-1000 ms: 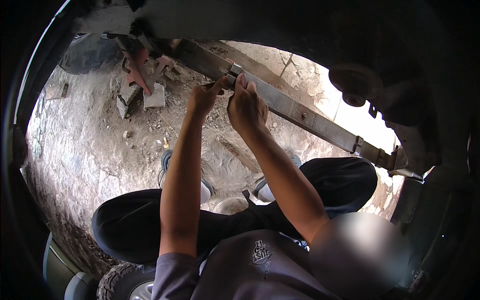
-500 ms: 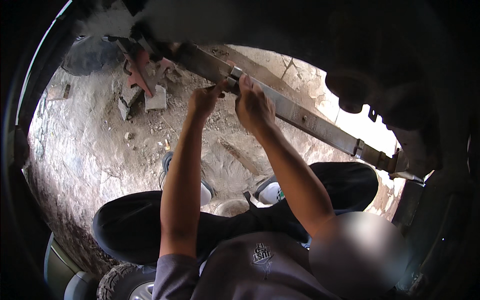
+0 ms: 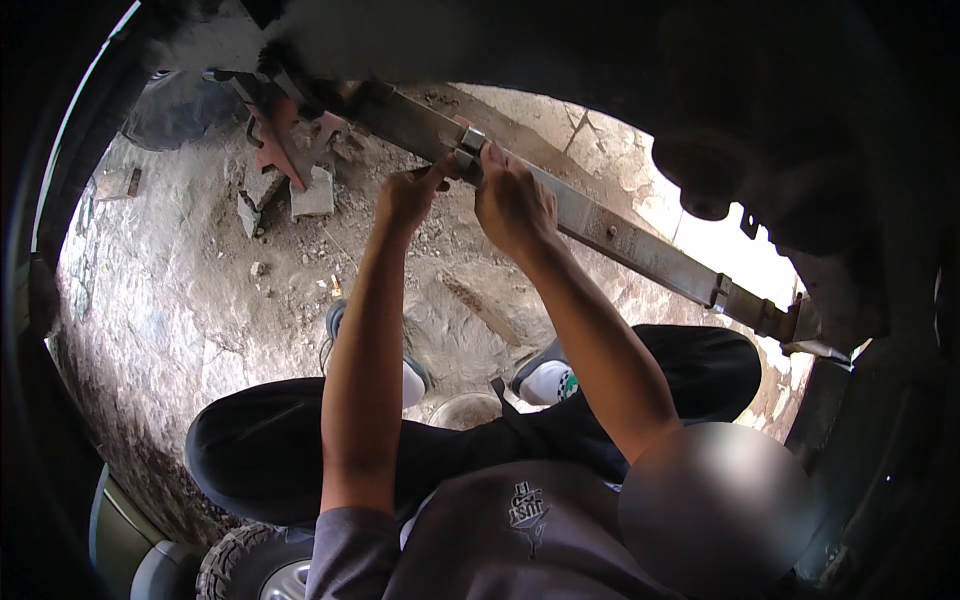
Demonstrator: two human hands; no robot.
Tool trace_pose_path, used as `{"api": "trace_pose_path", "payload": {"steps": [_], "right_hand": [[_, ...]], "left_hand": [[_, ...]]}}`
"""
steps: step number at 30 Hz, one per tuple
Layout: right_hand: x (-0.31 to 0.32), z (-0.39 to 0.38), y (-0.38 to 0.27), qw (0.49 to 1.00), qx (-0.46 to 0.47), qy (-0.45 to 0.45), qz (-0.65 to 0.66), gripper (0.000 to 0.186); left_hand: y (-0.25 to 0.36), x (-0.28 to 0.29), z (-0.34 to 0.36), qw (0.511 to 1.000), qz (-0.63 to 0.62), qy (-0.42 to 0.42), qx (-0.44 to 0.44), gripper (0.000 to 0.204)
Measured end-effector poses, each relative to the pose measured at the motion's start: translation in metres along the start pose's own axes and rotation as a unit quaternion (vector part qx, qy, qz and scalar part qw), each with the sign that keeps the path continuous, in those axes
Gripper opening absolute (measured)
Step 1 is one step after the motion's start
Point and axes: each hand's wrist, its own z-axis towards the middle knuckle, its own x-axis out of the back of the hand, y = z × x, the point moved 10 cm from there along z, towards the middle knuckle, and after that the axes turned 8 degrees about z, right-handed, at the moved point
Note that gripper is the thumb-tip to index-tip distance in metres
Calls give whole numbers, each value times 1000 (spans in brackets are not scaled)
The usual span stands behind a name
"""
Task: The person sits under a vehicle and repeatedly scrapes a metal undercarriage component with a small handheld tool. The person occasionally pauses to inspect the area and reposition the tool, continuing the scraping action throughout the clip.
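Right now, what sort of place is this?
Probably a makeshift vehicle-repair spot, perhaps beneath a raised vehicle: a long metal bar spans the view, a treaded tyre shows at lower left, and a red metal stand sits over rough, rubble-strewn ground.

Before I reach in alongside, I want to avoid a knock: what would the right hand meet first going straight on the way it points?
The right hand would probably meet the silvery clamp on the long metal bar first; they look about touching, though depth there is hard to judge.
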Motion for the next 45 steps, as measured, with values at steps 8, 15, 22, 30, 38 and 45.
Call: {"api": "trace_pose_path", "payload": {"steps": [8,15,22,30,38,45], "right_hand": [[0,27,47,999,-29,-25,35,51],[6,-95,96,848,-158,113,494,61],[-32,-146,98,740,-248,95,618,57],[-30,-158,117,695,-232,136,666,53],[-29,-158,112,681,-252,139,673,54],[-7,-145,106,812,-178,142,537,49]], "left_hand": [[-8,-1,10,1000,24,16,-5,72],[4,7,-17,999,19,24,17,76],[-3,7,-17,998,19,58,21,75],[-5,6,-17,999,-9,46,26,81],[5,9,-26,998,-26,47,30,79],[-1,4,-24,996,-62,53,23,75]]}}
